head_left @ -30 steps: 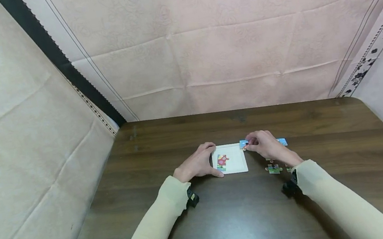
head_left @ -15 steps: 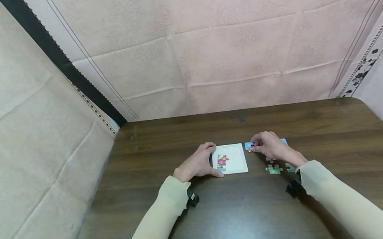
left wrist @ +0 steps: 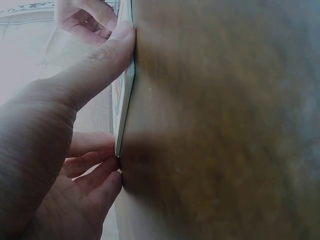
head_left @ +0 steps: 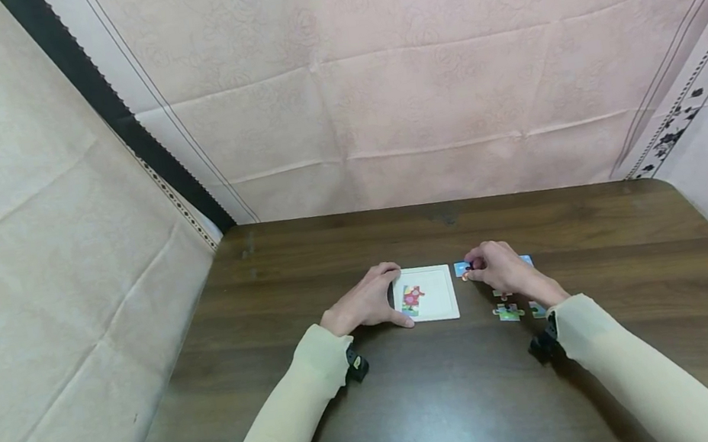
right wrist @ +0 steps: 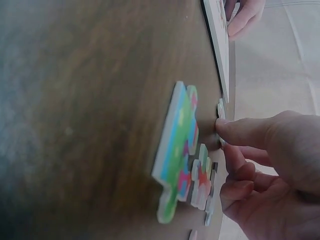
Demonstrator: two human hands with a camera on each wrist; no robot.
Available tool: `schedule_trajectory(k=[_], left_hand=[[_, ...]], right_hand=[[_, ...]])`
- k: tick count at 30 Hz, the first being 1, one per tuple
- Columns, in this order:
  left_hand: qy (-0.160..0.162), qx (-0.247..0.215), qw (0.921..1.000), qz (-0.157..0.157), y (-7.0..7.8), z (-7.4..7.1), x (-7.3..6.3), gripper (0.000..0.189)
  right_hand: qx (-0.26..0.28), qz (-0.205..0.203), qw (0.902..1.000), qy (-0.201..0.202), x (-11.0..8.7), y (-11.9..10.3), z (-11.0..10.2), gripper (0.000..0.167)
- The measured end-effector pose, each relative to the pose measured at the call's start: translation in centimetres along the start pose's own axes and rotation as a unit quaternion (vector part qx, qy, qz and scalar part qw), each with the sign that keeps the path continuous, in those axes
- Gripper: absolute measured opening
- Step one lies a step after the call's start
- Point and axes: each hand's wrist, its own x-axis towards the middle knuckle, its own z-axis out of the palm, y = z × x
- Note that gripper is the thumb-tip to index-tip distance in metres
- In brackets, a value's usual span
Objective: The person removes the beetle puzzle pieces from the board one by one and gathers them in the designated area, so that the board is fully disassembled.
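Note:
My left hand [head_left: 369,300] grips the left side of a white puzzle tray [head_left: 436,302], thumb at the near edge and fingers at the far corner. A few joined puzzle pieces [head_left: 411,298] with a pink figure lie in the tray's lower left. To the right of the tray my right hand [head_left: 497,272] pinches a blue puzzle piece [head_left: 461,268] between thumb and fingertips, low over the table. In the right wrist view the fingers partly hide that piece [right wrist: 220,107], which stands at table height just beyond the tray's edge [right wrist: 220,55].
Loose puzzle pieces lie about the right hand: a green one [head_left: 509,312], another [head_left: 538,309] under the wrist, and a blue one [head_left: 526,260] behind the hand. The brown wooden table [head_left: 370,411] ends at a pale cloth wall [head_left: 421,117].
My right hand has drawn the blue puzzle piece rightward, from over the tray's far right corner to beside it. Over the last half second it barely moves. The left hand stays put.

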Motion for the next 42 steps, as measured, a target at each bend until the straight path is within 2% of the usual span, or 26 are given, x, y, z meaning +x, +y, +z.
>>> schedule_trajectory(k=[7, 14, 21, 29, 33, 37, 42], left_hand=[[-0.003, 0.007, 1.0000, 0.001, -0.1, 0.1, 0.1, 0.104], [-0.003, -0.001, 1.0000, -0.002, 0.0, -0.1, 0.0, 0.105], [-0.003, -0.007, 1.0000, 0.001, -0.1, -0.1, 0.0, 0.105], [-0.001, 0.002, 0.9997, 0.022, -0.3, -0.1, 0.1, 0.103], [0.001, -0.002, 0.9997, 0.026, -0.3, -0.1, 0.1, 0.104], [0.003, 0.001, 0.9995, 0.030, -0.3, -0.1, 0.2, 0.104], [-0.001, 0.000, 0.9997, 0.024, -0.3, -0.1, 0.2, 0.104]], right_hand=[[0.004, 0.002, 1.0000, 0.009, 0.1, -0.4, 0.1, 0.037], [0.022, -0.024, 0.9992, 0.024, 0.0, -2.5, 1.1, 0.031], [0.033, -0.041, 0.9986, -0.004, 0.5, -5.2, 2.7, 0.029], [0.022, -0.067, 0.9974, -0.016, 1.3, -6.8, 4.5, 0.025], [0.019, -0.068, 0.9973, -0.018, 1.6, -7.3, 4.8, 0.019], [0.013, -0.070, 0.9968, -0.036, 1.9, -7.8, 4.8, 0.015], [0.011, -0.056, 0.9968, -0.056, 2.1, -8.3, 4.6, 0.017]])
